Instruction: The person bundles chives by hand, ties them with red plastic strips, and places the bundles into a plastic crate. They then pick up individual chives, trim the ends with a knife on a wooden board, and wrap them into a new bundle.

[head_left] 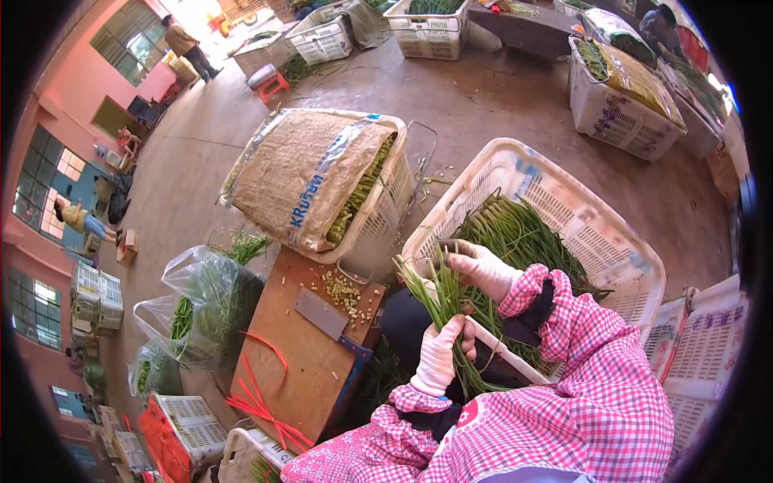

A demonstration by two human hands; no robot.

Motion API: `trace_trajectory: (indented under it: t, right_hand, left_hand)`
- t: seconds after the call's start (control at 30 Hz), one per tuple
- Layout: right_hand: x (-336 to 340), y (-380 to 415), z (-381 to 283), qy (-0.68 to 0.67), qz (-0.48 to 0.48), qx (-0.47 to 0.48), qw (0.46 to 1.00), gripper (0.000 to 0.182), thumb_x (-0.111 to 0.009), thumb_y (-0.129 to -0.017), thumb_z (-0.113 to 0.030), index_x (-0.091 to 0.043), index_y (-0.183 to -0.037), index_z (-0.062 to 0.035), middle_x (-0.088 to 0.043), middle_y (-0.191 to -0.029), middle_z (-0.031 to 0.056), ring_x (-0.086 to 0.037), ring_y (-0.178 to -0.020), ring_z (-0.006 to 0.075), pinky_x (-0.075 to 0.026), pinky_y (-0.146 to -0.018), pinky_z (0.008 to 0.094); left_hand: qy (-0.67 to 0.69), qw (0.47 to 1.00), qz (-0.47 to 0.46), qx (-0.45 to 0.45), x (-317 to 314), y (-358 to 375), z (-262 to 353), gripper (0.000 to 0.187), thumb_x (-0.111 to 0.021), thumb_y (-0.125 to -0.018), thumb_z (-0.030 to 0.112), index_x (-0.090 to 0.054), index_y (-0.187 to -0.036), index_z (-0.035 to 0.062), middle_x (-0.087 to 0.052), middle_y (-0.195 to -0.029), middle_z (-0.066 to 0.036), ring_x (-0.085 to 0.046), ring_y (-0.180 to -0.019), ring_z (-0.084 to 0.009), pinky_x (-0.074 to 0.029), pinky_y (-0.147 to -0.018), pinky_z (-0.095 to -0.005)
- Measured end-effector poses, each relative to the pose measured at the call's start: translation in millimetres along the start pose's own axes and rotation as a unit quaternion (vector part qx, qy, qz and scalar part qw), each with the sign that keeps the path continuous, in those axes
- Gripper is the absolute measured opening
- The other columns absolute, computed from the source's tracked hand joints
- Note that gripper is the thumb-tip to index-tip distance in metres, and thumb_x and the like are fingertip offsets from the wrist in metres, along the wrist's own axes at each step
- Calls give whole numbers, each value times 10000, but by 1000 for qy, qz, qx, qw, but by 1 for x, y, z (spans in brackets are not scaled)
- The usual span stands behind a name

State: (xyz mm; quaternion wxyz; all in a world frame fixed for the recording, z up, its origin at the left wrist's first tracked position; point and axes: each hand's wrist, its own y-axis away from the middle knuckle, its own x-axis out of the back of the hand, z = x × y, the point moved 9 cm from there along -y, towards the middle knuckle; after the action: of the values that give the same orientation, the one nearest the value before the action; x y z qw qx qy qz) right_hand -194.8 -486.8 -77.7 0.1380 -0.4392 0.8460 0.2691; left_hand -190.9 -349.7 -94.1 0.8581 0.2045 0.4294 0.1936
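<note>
My left hand point(442, 352), in a pale glove with bare fingertips, is closed around a bunch of long thin green stalks point(435, 300). The fingers of my right hand point(485, 270), gloved the same way, pinch at the upper part of that bunch. Both hands are over the near rim of a white plastic crate point(600, 211). Inside it lies a thick heap of similar green stalks point(523, 233). Checked pink sleeves cover both arms.
Left of my hands stands a brown board point(278, 354) with a flat metal blade point(320, 315), cut stalk bits point(346, 294) and red ties point(270, 414). Beyond it is a sack-covered crate point(322, 181). Plastic bags of greens point(201, 302) sit farther left. Other people point(185, 44) are in the background.
</note>
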Motion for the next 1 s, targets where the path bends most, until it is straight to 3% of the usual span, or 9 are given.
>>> trace_trajectory:
  t: [0.17, 0.43, 0.5, 0.6, 0.7, 0.77, 0.83, 0.9, 1.0]
  right_hand:
    - [-19, -1, 2, 71, -92, 33, 993, 570, -682, -846, -242, -444, -1315, -25, -584, -1162, 49, -546, -1048, 134, -437, -923, 280]
    - [21, 2, -56, 53, 111, 207, 971, 386, -710, -796, -145, -582, -1147, -48, -611, -1088, 55, -565, -992, 150, -452, -871, 283]
    - [8, 24, -90, 309, 150, 361, 867, 289, -716, -780, -202, -646, -1017, -51, -619, -1102, 93, -574, -1031, 229, -457, -880, 338]
    - [-25, 30, -87, 527, 13, 347, 776, 261, -714, -752, -264, -676, -865, -32, -601, -1086, 165, -571, -1018, 330, -449, -885, 404]
    - [-18, 24, -63, 452, -6, 250, 856, 250, -697, -761, -196, -669, -934, -19, -622, -986, 132, -593, -951, 279, -471, -845, 352]
    - [-14, 15, -57, 367, -37, 203, 907, 252, -674, -787, -167, -657, -987, -14, -634, -922, 112, -605, -892, 212, -473, -820, 309]
    - [-5, 9, -44, 114, -24, 75, 990, 249, -666, -798, -146, -646, -1004, -8, -643, -888, 99, -599, -849, 159, -470, -804, 294]
    - [-11, 6, -50, 125, -25, 98, 987, 235, -660, -797, -120, -643, -1008, -18, -648, -862, 85, -593, -837, 137, -474, -803, 292]
    - [-38, 26, -99, 427, 52, 347, 833, 193, -657, -723, -120, -642, -907, -63, -631, -985, 98, -596, -978, 267, -456, -874, 379]
  left_hand:
    - [-44, 998, 35, 11, -6, -1, -8, 235, -604, -902, 209, -571, -1073, 52, -496, -677, -13, -429, -524, -100, -388, -470, -258]
    - [-71, 993, 96, 19, 0, -1, -16, 159, -601, -892, 153, -581, -1030, 77, -525, -680, -15, -451, -513, -105, -420, -461, -272]
    - [-93, 990, 103, 15, 0, -2, -17, 160, -598, -894, 155, -580, -1030, 75, -531, -677, -13, -450, -499, -105, -428, -455, -272]
    - [-134, 987, 91, 5, -4, -6, -19, 156, -607, -887, 161, -580, -1016, 79, -534, -677, -5, -454, -495, -102, -425, -451, -266]
    - [-175, 982, 70, -20, -9, -2, -12, 171, -608, -888, 191, -569, -1019, 88, -538, -704, 0, -479, -533, -99, -435, -475, -265]
    - [-15, 999, 37, 10, -13, 6, -7, 229, -564, -912, 272, -552, -1052, 92, -539, -756, -14, -488, -587, -114, -439, -534, -288]
    - [67, 998, -17, 9, -12, 9, 2, 358, -516, -923, 436, -537, -1019, 92, -511, -786, -39, -435, -605, -147, -391, -581, -321]
    - [95, 994, -55, -2, -16, 16, 16, 349, -537, -921, 425, -536, -1008, 87, -471, -740, -33, -407, -579, -143, -370, -547, -312]
    - [126, 990, -42, -38, -15, 23, 34, 234, -562, -935, 311, -508, -889, 88, -366, -643, 0, -317, -508, -112, -281, -459, -267]
